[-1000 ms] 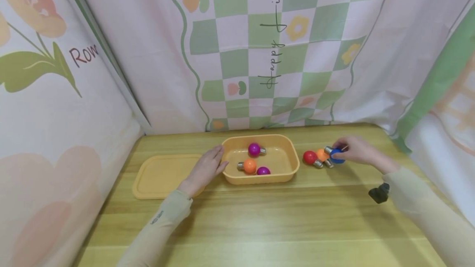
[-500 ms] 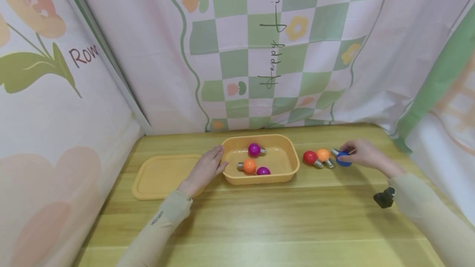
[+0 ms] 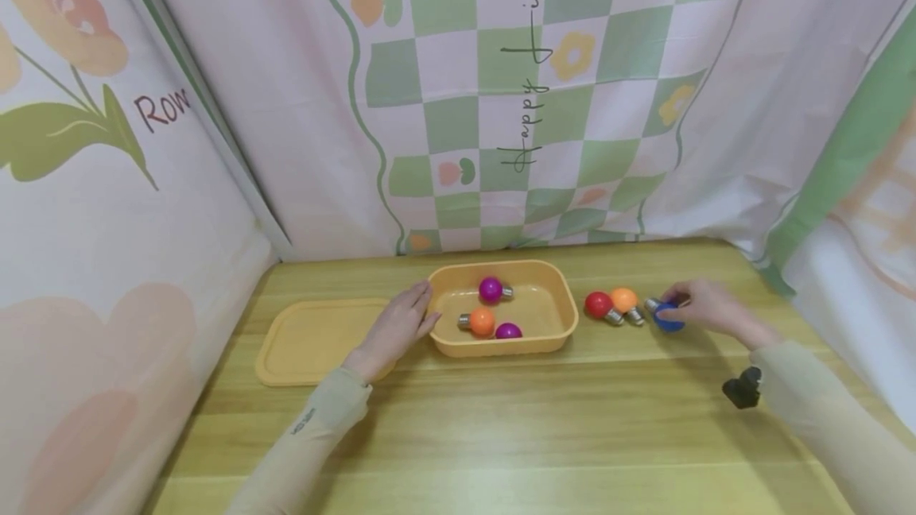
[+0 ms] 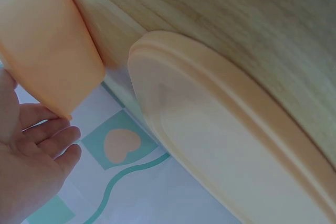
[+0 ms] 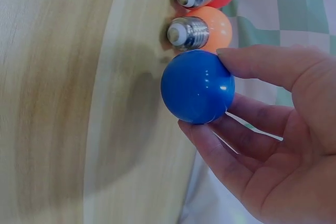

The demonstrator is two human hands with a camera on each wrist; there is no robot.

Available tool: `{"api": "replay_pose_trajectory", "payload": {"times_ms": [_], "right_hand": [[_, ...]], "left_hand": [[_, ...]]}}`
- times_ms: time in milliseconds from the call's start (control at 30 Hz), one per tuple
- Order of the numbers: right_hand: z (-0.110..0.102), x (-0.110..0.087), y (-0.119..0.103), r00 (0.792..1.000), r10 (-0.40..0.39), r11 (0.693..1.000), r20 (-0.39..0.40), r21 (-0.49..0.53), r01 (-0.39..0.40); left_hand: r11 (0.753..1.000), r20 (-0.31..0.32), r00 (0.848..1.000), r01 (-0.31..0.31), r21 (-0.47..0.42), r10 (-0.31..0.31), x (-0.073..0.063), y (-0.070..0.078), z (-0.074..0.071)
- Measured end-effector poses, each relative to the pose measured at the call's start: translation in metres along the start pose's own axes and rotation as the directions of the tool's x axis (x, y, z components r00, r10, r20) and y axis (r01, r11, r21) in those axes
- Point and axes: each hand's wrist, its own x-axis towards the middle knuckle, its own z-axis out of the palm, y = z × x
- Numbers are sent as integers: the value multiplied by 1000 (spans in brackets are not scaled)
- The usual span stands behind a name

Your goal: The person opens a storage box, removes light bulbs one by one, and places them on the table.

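My right hand (image 3: 704, 308) pinches a blue light bulb (image 3: 669, 318) between thumb and fingers, its metal base tilted up and to the left. In the right wrist view the round blue bulb (image 5: 197, 86) fills the space between thumb and fingertips. Left of it, a red bulb (image 3: 598, 304) and an orange bulb (image 3: 624, 300) lie side by side on the table. My left hand (image 3: 397, 326) rests against the left end of a yellow plastic box (image 3: 501, 346), fingers extended. Inside the box are a purple bulb (image 3: 490, 289), an orange bulb (image 3: 482, 321) and a partly hidden purple one (image 3: 509, 331).
A yellow lid (image 3: 315, 340) lies flat on the wooden table (image 3: 501, 435), left of the box and partly under the left forearm. Printed curtains (image 3: 458, 102) hang behind the table and at both sides. A small black device (image 3: 743, 388) is at the right wrist.
My right hand has moved slightly right and toward the front with the blue bulb, away from the orange bulb on the table. My left hand and the box have stayed put.
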Motion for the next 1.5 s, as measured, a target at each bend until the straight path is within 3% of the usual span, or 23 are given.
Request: {"api": "replay_pose_trajectory", "payload": {"times_ms": [1500], "right_hand": [[8,8,1,1000,1,1000,13,10,-1]], "left_hand": [[998,37,999,31,-59,-28,-1,0,-2]]}}
